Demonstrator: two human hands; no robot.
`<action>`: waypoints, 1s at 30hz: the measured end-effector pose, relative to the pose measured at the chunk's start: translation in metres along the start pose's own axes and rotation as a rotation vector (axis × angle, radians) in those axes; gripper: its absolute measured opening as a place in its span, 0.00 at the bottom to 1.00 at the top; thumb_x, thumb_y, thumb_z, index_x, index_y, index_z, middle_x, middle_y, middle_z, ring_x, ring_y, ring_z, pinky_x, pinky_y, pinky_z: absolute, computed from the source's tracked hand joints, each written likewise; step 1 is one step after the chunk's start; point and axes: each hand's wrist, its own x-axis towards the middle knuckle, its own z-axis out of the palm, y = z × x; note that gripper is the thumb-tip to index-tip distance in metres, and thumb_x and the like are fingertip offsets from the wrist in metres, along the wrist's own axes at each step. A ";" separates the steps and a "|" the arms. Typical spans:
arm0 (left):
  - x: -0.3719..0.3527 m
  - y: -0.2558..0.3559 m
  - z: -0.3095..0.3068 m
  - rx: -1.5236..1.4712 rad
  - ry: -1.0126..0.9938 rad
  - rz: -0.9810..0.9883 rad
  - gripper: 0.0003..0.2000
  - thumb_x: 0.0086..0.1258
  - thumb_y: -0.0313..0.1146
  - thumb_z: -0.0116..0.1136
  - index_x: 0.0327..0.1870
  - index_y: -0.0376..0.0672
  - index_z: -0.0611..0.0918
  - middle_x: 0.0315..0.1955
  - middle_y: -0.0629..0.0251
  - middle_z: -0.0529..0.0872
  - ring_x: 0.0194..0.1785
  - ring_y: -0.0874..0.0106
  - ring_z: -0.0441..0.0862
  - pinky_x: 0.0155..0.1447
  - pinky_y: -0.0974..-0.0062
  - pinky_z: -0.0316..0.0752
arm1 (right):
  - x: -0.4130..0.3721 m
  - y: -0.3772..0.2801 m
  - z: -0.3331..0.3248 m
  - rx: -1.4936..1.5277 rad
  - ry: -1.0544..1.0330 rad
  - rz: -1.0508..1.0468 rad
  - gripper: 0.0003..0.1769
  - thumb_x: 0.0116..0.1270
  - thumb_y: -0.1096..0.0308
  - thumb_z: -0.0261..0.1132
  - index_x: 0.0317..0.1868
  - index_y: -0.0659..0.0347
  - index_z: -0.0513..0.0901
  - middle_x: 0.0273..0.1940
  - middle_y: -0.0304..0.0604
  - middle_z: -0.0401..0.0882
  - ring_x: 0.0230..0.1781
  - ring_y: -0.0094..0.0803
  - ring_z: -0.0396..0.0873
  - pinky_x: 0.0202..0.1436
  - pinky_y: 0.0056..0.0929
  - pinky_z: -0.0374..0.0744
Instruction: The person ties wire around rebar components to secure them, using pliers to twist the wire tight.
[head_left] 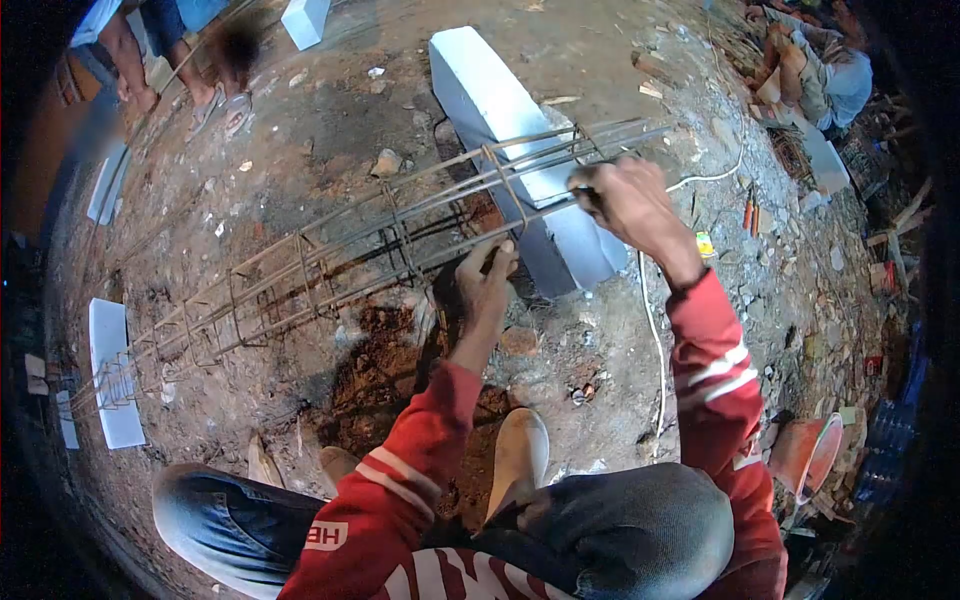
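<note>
A long cage of steel bars (300,262) with square wire stirrups runs from the lower left to the upper right. Its right part rests across a large white block (482,85); its far left end lies by another white block (117,370). My left hand (485,285) is at the near bar, thumb and fingers pinched around or beside a stirrup's lower corner. Near the cage's right end, above the white block, my right hand (630,205) is closed around a dark tool, mostly hidden by the fingers.
Bare legs and sandalled feet of people (215,105) are at the upper left. Another person (820,75) sits at the upper right. A white cable (655,350) crosses the rough ground right of the block. An orange bucket (805,455) lies at the lower right.
</note>
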 end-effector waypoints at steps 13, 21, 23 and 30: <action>0.017 -0.002 0.022 0.160 0.375 0.124 0.12 0.70 0.31 0.60 0.48 0.34 0.86 0.39 0.63 0.88 0.41 0.71 0.82 0.50 0.71 0.74 | 0.016 -0.031 0.048 -0.076 0.037 -0.308 0.04 0.61 0.69 0.61 0.30 0.58 0.80 0.28 0.49 0.80 0.34 0.49 0.81 0.38 0.47 0.75; 0.009 0.014 0.013 -0.444 0.215 -0.325 0.11 0.70 0.32 0.61 0.50 0.41 0.84 0.48 0.65 0.86 0.51 0.72 0.82 0.55 0.74 0.75 | -0.040 -0.073 0.078 0.163 0.190 0.217 0.10 0.63 0.72 0.63 0.44 0.64 0.86 0.32 0.59 0.84 0.34 0.55 0.83 0.37 0.42 0.81; 0.007 0.024 0.002 -0.425 0.033 -0.400 0.12 0.71 0.33 0.60 0.52 0.42 0.83 0.48 0.67 0.85 0.54 0.73 0.78 0.56 0.75 0.73 | -0.054 -0.081 0.097 0.442 0.384 0.228 0.14 0.64 0.74 0.59 0.49 0.65 0.83 0.30 0.56 0.81 0.29 0.53 0.81 0.32 0.48 0.78; 0.008 0.010 0.000 -0.569 -0.198 -0.472 0.14 0.75 0.41 0.59 0.53 0.43 0.82 0.44 0.70 0.84 0.49 0.74 0.78 0.53 0.77 0.74 | -0.079 -0.113 0.127 0.533 0.425 0.449 0.13 0.63 0.72 0.65 0.48 0.63 0.83 0.34 0.52 0.80 0.32 0.50 0.82 0.34 0.43 0.79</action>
